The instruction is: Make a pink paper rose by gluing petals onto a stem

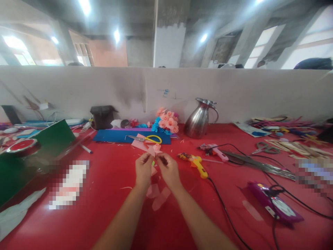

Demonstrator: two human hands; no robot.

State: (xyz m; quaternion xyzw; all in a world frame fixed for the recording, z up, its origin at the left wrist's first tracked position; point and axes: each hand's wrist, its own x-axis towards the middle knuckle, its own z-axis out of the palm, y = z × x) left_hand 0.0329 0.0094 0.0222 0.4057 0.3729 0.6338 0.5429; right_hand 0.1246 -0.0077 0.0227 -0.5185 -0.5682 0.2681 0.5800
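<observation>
The left hand (144, 167) and right hand (168, 167) pinch a pink paper flower (156, 147) at their twelve o'clock, apparently shaping it, so the next move calls for light, steady fingertips, with a yellow glue gun (198, 166) near three o'clock.

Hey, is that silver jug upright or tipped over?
Upright. The silver jug stands base-down on the red table, lid at the top.
</observation>
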